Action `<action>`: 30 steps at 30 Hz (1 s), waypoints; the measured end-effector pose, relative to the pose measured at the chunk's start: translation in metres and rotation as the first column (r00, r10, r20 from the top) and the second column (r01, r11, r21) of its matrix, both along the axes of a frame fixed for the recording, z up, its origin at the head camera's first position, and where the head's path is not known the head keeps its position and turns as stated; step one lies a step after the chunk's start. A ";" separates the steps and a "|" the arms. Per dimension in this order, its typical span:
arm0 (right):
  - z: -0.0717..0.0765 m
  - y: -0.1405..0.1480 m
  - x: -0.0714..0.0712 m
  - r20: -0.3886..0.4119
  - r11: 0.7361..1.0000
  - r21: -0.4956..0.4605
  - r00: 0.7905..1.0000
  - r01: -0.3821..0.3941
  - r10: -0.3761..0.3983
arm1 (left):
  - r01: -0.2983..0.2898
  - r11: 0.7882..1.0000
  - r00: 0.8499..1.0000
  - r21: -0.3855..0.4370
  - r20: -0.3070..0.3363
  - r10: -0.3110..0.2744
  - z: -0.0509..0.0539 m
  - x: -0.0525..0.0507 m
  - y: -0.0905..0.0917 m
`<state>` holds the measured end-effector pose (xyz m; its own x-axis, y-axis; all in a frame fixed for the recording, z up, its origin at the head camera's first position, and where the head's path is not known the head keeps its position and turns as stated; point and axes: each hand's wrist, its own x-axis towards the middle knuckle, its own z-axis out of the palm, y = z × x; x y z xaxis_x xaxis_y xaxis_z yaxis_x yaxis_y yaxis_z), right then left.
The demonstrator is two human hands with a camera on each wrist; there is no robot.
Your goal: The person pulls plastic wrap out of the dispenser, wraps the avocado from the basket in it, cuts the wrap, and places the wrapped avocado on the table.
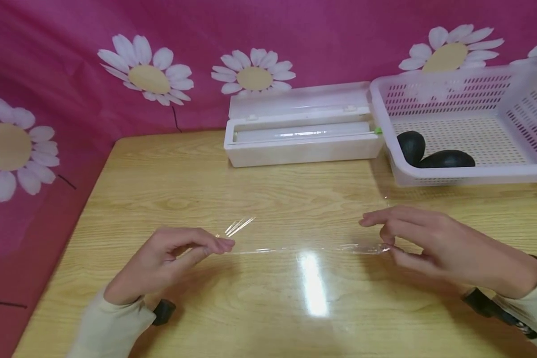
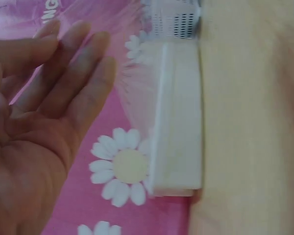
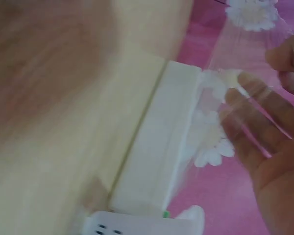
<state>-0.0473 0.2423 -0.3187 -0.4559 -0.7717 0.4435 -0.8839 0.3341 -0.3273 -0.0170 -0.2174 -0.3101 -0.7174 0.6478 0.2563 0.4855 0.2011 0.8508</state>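
Note:
Between the two hands a sheet of clear plastic wrap point(image 1: 268, 250) is stretched above the wooden table. My left hand point(image 1: 174, 256) pinches its left corner between thumb and fingers. At the other end my right hand point(image 1: 422, 243) pinches the right corner, with the index finger held out. The left wrist view shows the left hand point(image 2: 44, 103) with its thumb against the fingertips. Through the sheet, part of the right hand point(image 3: 269, 122) is seen in the right wrist view. Behind the hands stands an open white wrap box point(image 1: 304, 149) with a roll of wrap point(image 1: 302, 132) inside.
A white plastic basket point(image 1: 396, 171) at the back right holds two dark avocado-like objects point(image 1: 447, 159). It stands against the box's right end. A pink cloth with daisies point(image 1: 197, 30) hangs behind the table point(image 1: 161, 189). Light glares off the tabletop in front.

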 end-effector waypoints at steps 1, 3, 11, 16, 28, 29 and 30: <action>-0.003 0.001 0.002 0.019 0.999 0.032 1.000 0.009 -0.010 | 0.013 1.000 1.000 -0.010 0.006 -0.013 -0.003 0.000 0.000; -0.007 0.003 0.005 0.056 0.995 0.096 0.998 0.033 -0.038 | 0.028 0.999 1.000 -0.038 0.011 -0.027 -0.009 -0.001 0.000; -0.022 0.004 0.009 0.091 0.988 0.148 0.994 0.039 -0.053 | 0.061 0.991 0.998 -0.122 0.001 -0.061 -0.028 -0.004 0.005; -0.032 0.004 0.009 0.042 0.989 0.140 0.998 0.038 -0.044 | 0.071 0.982 0.997 -0.174 0.023 -0.068 -0.037 -0.006 0.008; -0.052 -0.002 -0.003 -0.132 0.986 0.164 0.991 0.014 0.008 | 0.094 0.922 0.995 -0.375 0.053 -0.080 -0.045 -0.010 0.016; -0.053 -0.003 -0.003 -0.144 0.986 0.169 0.989 0.008 0.017 | 0.094 0.915 0.996 -0.392 0.041 -0.085 -0.045 -0.010 0.016; -0.053 -0.004 -0.003 -0.151 0.985 0.173 0.988 0.007 0.020 | 0.095 0.909 0.995 -0.407 0.033 -0.090 -0.045 -0.010 0.016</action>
<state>-0.0506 0.2387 -0.3722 -0.3881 -0.8455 0.3667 -0.9212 0.3679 -0.1269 -0.0269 -0.2011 -0.3552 -0.6505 0.7577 -0.0529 0.5083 0.4860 0.7109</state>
